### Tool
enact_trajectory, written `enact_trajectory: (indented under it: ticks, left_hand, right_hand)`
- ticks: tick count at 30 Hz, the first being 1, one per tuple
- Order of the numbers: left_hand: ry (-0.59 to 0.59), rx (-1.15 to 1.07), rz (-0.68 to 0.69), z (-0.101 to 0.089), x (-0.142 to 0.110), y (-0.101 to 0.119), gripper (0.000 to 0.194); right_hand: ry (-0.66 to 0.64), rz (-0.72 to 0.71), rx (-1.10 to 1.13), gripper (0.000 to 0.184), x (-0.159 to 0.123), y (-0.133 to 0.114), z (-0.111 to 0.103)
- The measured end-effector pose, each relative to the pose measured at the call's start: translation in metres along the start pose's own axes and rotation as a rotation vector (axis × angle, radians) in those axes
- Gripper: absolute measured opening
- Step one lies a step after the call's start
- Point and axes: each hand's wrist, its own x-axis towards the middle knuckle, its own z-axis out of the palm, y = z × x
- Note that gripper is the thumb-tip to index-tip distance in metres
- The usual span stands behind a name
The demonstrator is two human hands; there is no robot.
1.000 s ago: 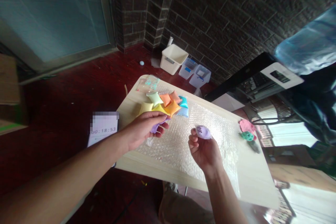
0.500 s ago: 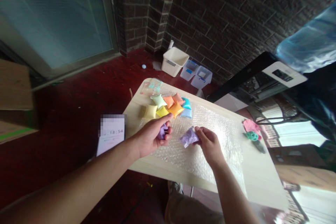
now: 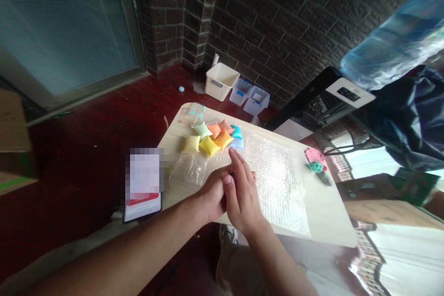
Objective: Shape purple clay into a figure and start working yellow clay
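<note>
My left hand [image 3: 215, 194] and my right hand [image 3: 243, 192] are pressed together above the near part of the table. Between the palms a sliver of purple clay [image 3: 234, 177] shows; the rest of it is hidden. The left hand cups from below, while the right lies over it with fingers stretched forward. Beyond the fingertips several pillow-shaped packets lie together, among them a yellow packet [image 3: 209, 146], an orange packet [image 3: 222, 139], a pale green packet [image 3: 201, 130] and a blue packet [image 3: 236, 143]. The purple packet is out of sight.
Bubble wrap [image 3: 277, 185] covers much of the table [image 3: 333, 222]. Clear plastic [image 3: 187, 169] lies left of my hands. Pink clay [image 3: 315, 156] and a green lump [image 3: 315, 167] sit at the right edge. A phone [image 3: 144, 185] stands at the left. Bins [image 3: 222, 82] rest on the floor behind.
My hands have come together, the right palm now over the left. The purple packet that was in my right hand is no longer visible. The view has shifted slightly.
</note>
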Motion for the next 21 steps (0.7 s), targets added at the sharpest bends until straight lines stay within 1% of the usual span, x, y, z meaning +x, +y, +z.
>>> enact_trajectory:
  ticks: [1, 3, 4, 6, 8, 11, 14, 16, 18, 21]
  left_hand:
    - [0.013, -0.092, -0.021, 0.004, -0.001, 0.000, 0.030]
    - [0.086, -0.309, -0.041, 0.009, -0.002, 0.003, 0.019]
    - [0.107, -0.351, -0.020, 0.010, -0.003, 0.007, 0.016]
    - [0.102, -0.343, 0.045, 0.008, -0.005, 0.013, 0.016]
    - [0.053, -0.295, 0.104, 0.004, -0.007, 0.018, 0.020]
    - [-0.006, -0.244, 0.152, -0.003, -0.008, 0.018, 0.023]
    - [-0.017, -0.200, 0.197, -0.008, -0.006, 0.017, 0.021]
    - [0.008, -0.171, 0.226, -0.009, -0.005, 0.016, 0.016]
    - [0.051, -0.169, 0.221, -0.009, -0.005, 0.018, 0.012]
    - [0.079, -0.204, 0.206, -0.009, -0.004, 0.022, 0.015]
  right_hand:
    - [0.035, -0.001, -0.027, 0.054, 0.002, 0.002, 0.001]
    - [0.159, 0.028, -0.040, 0.050, 0.005, 0.008, -0.001]
    - [0.233, 0.044, -0.033, 0.047, 0.007, 0.012, -0.004]
    - [0.345, 0.065, 0.003, 0.042, 0.008, 0.017, -0.012]
    - [0.380, 0.070, 0.039, 0.039, 0.007, 0.020, -0.018]
    - [0.323, 0.043, 0.033, 0.038, 0.005, 0.020, -0.022]
    - [0.232, -0.041, 0.000, 0.035, 0.008, 0.016, -0.021]
    - [0.168, -0.114, -0.004, 0.030, 0.013, 0.014, -0.018]
    - [0.108, -0.175, -0.010, 0.029, 0.019, 0.013, -0.014]
    - [0.070, -0.241, -0.026, 0.032, 0.025, 0.016, -0.008]
